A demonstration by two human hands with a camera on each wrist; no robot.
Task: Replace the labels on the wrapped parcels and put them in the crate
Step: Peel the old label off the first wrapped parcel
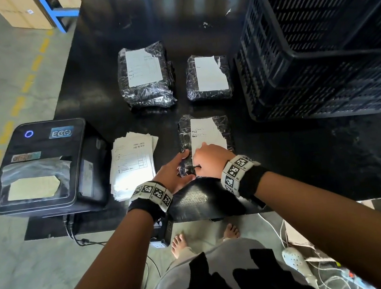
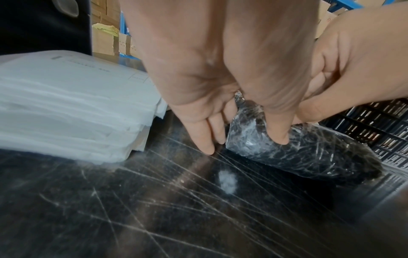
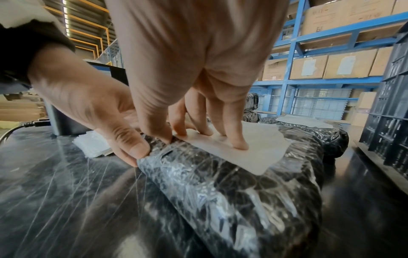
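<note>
Three parcels in black wrap lie on the black table (image 1: 303, 156), each with a white label. The near parcel (image 1: 224, 126) (image 2: 309, 157) (image 3: 220, 192) is under both hands. My left hand (image 1: 177, 167) (image 2: 245, 141) grips its near-left end, thumb on top and fingers down its side. My right hand (image 1: 206, 160) (image 3: 174, 137) pinches the near-left corner of its label (image 1: 203, 131) (image 3: 264, 148) between thumb and index finger. The other fingers rest on the label. The black slatted crate (image 1: 317, 60) (image 3: 393, 113) stands at the right.
Two more labelled parcels (image 1: 149, 97) (image 1: 191, 80) lie further back. A stack of white label sheets (image 1: 132, 160) (image 2: 66, 104) sits left of my hands, beside a black label printer (image 1: 39, 165) at the table's left edge. Cables and a power strip lie on the floor.
</note>
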